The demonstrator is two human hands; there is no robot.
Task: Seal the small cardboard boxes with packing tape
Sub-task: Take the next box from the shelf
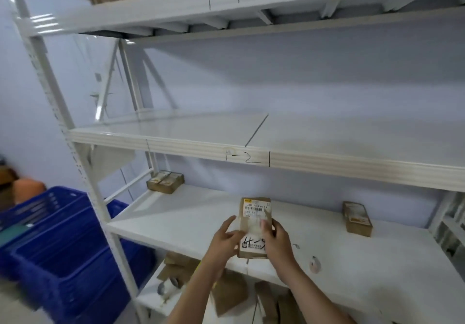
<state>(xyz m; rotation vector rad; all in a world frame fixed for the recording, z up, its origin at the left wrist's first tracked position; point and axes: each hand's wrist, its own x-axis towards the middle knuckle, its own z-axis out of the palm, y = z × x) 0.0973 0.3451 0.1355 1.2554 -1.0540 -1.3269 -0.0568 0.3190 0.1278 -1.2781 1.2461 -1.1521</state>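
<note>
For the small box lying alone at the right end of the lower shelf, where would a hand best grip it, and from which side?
Probably across the two long sides of the right-hand box, coming from above and in front. It lies flat on the shelf with its narrow end toward the person, its top is exposed, and nothing sits beside it.
</note>
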